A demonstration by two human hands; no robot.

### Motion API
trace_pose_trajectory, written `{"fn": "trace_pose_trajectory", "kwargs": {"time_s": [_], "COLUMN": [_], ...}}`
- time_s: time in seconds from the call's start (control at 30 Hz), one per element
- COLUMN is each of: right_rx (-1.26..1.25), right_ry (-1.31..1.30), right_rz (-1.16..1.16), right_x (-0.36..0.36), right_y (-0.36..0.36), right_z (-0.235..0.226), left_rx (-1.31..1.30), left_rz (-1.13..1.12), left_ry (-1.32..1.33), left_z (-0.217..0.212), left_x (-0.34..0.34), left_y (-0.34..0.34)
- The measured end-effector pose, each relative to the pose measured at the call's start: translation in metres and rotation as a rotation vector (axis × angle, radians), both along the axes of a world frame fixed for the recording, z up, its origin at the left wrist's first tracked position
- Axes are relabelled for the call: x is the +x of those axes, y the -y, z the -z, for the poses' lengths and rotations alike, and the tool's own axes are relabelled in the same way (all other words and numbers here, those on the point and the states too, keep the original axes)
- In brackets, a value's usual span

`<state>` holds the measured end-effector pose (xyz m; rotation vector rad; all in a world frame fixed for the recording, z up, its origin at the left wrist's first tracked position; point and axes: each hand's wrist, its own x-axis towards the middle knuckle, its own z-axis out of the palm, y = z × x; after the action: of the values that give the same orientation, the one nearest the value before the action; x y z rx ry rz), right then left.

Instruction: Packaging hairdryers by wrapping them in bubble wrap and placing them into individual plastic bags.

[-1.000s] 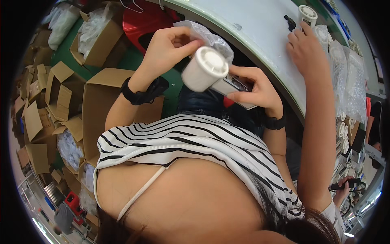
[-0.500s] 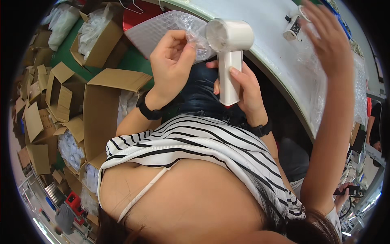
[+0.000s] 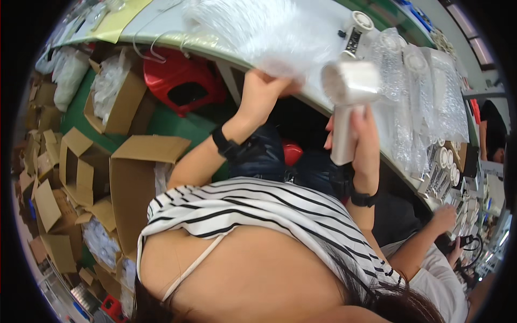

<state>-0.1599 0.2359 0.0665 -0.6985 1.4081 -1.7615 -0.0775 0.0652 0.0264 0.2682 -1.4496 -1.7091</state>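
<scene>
My right hand (image 3: pixel 363 137) is closed around the handle of a white handheld device (image 3: pixel 353 83), shaped like a small hair dryer. Its drum-shaped head points up and left, just above the table's front edge. To the left, my left hand (image 3: pixel 264 91) is raised at the same edge with its fingers drawn together. Motion smears those fingertips, and a see-through blur surrounds them; what they pinch cannot be made out. Behind that hand, clear bubble wrap (image 3: pixel 247 27) is heaped on the white table (image 3: pixel 318 94).
Bubble-wrapped devices (image 3: pixel 414 91) lie in a row on the table's right side. A red stool (image 3: pixel 183 81) stands under the left part. An open carton (image 3: pixel 132 183) is close at my left, among several others. A co-worker's hand (image 3: pixel 444 218) is at the lower right.
My right hand has carried the white device right. The left hand has moved right too, and the bubble wrap that hung by it no longer covers the stool. The co-worker's raised arm has dropped.
</scene>
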Motion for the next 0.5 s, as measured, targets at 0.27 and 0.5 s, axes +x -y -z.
{"fn": "trace_pose_trajectory", "kwargs": {"time_s": [0.27,0.5], "right_rx": [0.235,0.272], "right_ry": [0.103,0.067], "right_rz": [-0.047,0.061], "right_x": [0.001,-0.005], "right_y": [0.0,0.013], "right_z": [0.016,0.017], "left_rx": [0.426,-0.316], "left_rz": [0.367,0.142], "left_ry": [0.482,0.804], "left_z": [0.002,-0.012], "left_x": [0.008,0.019], "left_y": [0.004,0.011]}}
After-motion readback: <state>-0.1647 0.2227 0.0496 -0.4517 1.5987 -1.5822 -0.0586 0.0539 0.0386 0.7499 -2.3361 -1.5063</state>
